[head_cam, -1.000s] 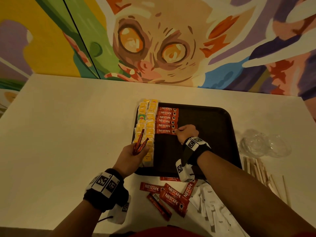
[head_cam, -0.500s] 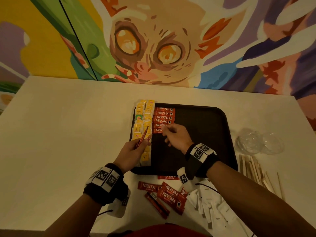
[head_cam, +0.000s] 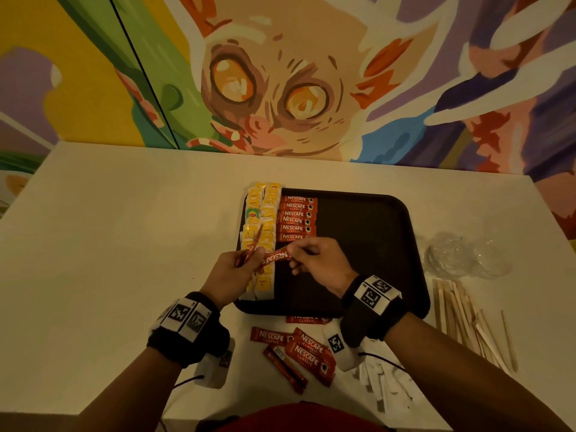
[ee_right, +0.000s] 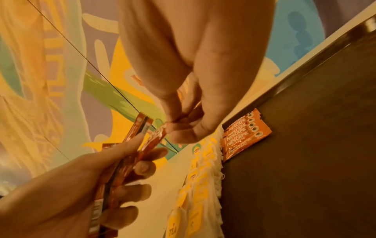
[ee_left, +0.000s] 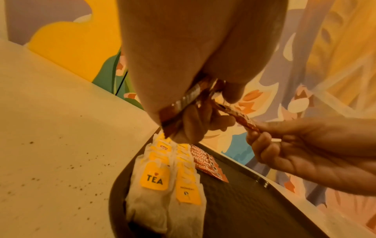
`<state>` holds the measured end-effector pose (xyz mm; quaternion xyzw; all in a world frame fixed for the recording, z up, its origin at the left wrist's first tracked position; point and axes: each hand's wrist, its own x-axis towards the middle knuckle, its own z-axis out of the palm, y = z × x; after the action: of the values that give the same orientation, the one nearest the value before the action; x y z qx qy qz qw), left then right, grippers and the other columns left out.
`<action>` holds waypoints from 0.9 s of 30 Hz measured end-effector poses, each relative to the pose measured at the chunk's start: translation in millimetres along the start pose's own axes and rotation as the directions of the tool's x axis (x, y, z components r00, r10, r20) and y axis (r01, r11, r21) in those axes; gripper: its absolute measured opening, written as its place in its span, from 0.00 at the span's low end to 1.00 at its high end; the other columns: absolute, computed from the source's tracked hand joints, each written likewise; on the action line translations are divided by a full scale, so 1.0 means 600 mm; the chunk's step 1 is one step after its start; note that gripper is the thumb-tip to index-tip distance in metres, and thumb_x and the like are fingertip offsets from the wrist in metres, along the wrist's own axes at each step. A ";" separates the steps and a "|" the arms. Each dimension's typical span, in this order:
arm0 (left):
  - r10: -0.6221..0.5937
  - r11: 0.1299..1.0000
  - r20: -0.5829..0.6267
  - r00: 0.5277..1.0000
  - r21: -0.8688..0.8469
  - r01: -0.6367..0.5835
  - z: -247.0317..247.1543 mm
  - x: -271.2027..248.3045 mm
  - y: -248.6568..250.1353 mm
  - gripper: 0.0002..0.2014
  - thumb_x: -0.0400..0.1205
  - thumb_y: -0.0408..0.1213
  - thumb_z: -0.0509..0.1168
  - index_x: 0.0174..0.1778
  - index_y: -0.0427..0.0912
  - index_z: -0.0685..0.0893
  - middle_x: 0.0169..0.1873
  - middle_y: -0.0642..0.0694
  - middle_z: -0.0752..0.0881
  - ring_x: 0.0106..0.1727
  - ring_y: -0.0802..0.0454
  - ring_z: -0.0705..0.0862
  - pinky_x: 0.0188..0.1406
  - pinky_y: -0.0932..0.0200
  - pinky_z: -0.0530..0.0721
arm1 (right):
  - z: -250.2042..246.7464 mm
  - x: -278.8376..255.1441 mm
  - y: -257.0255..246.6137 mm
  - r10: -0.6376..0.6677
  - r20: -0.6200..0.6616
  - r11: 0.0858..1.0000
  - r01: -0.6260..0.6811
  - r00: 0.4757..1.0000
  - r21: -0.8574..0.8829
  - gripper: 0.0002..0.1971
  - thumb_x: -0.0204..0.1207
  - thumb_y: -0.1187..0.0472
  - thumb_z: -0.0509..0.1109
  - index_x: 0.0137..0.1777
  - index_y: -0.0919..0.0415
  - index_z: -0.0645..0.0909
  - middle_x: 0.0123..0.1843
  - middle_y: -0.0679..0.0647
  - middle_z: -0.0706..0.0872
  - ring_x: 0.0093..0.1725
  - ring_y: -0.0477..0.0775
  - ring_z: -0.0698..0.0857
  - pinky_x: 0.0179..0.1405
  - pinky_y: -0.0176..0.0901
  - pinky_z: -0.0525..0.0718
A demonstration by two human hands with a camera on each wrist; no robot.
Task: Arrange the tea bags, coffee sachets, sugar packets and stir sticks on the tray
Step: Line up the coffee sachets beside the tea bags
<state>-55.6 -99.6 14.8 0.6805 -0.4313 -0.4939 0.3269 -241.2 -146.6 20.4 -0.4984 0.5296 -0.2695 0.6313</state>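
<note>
light: dim, warm yellow cast | head view: edges bowed by wide lens | wrist views: soft, noisy, near skin blurred

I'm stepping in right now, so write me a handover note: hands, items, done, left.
Left hand grips spare coffee sachets. Right hand pinches one sachet, drawing it from that bunch.
Tray: tea bags in two columns along the left edge, sachet row beside them.
Left: loose sachets and sugar packets in front of the tray, stir sticks right of it.
</note>
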 end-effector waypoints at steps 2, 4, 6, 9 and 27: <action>-0.027 0.999 0.001 1.000 -0.021 0.027 -0.008 0.000 -0.005 0.17 0.82 0.49 0.66 0.39 0.39 0.89 0.29 0.44 0.87 0.28 0.56 0.82 0.31 0.61 0.79 | -0.005 0.001 0.002 -0.002 -0.053 1.000 0.001 0.999 -0.021 0.05 0.81 0.66 0.69 0.52 0.62 0.86 0.43 0.55 0.87 0.38 0.48 0.87 0.41 0.41 0.89; 0.012 1.000 0.026 1.000 0.001 -0.012 -0.011 -0.003 -0.006 0.11 0.81 0.45 0.68 0.39 0.42 0.89 0.32 0.50 0.90 0.31 0.60 0.86 0.36 0.65 0.79 | -0.009 0.002 0.005 -0.002 -0.081 0.998 -0.004 0.997 -0.067 0.05 0.81 0.65 0.69 0.53 0.62 0.86 0.44 0.55 0.87 0.39 0.48 0.87 0.41 0.41 0.89; 0.054 0.998 0.041 0.998 0.036 -0.056 -0.009 -0.006 -0.004 0.10 0.81 0.43 0.69 0.38 0.43 0.90 0.35 0.50 0.91 0.35 0.63 0.87 0.38 0.68 0.78 | -0.010 0.002 0.007 -0.009 -0.109 0.991 -0.006 0.994 -0.135 0.05 0.82 0.64 0.69 0.53 0.60 0.85 0.44 0.54 0.87 0.38 0.46 0.86 0.40 0.38 0.87; 0.065 0.997 0.002 0.998 0.030 -0.065 -0.001 -0.008 -0.002 0.11 0.81 0.43 0.69 0.38 0.39 0.91 0.36 0.45 0.91 0.37 0.56 0.88 0.37 0.68 0.79 | -0.010 0.004 0.009 -0.024 -0.150 0.979 -0.007 0.988 -0.204 0.04 0.83 0.62 0.68 0.53 0.58 0.85 0.44 0.51 0.86 0.36 0.44 0.84 0.36 0.33 0.84; 0.132 0.990 -0.002 0.991 0.051 -0.131 0.020 0.008 0.031 0.05 0.78 0.41 0.73 0.37 0.49 0.87 0.14 0.58 0.69 0.17 0.62 0.69 0.27 0.64 0.72 | -0.001 -0.005 -0.027 -0.228 0.058 0.886 0.232 0.972 -0.402 0.10 0.79 0.66 0.72 0.56 0.52 0.83 0.48 0.45 0.87 0.50 0.38 0.86 0.50 0.30 0.82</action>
<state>-71.2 -111.8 25.4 0.6602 -0.4868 -0.4581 0.3425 -239.5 -149.9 36.6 -0.6788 0.5085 -0.2242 0.4800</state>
